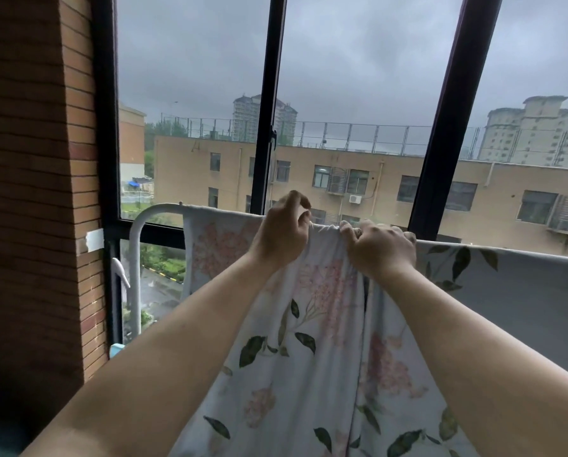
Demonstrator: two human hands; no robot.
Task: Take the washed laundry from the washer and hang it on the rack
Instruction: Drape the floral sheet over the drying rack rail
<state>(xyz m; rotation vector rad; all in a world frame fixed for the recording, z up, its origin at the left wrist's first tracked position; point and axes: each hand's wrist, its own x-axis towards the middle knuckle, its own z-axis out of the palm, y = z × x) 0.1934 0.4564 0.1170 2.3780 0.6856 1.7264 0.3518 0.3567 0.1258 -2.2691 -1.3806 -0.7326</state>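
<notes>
Left hand pinching the bunched top edge of a floral bedsheet, right hand gripping that edge just beside it, sheet hanging below the fingers over a white rack rail, black-framed window beyond the fingertips

Rack: white metal tube frame, upright left leg curving through a rounded corner into a top bar; the bar runs rightward, almost wholly covered by cloth

Floral sheet: pale blue-white fabric printed with pink blossom clusters and dark green leaves; draped over the top bar, hanging down the near side in long folds, bunched at the bar where the hands grip its edge
</notes>
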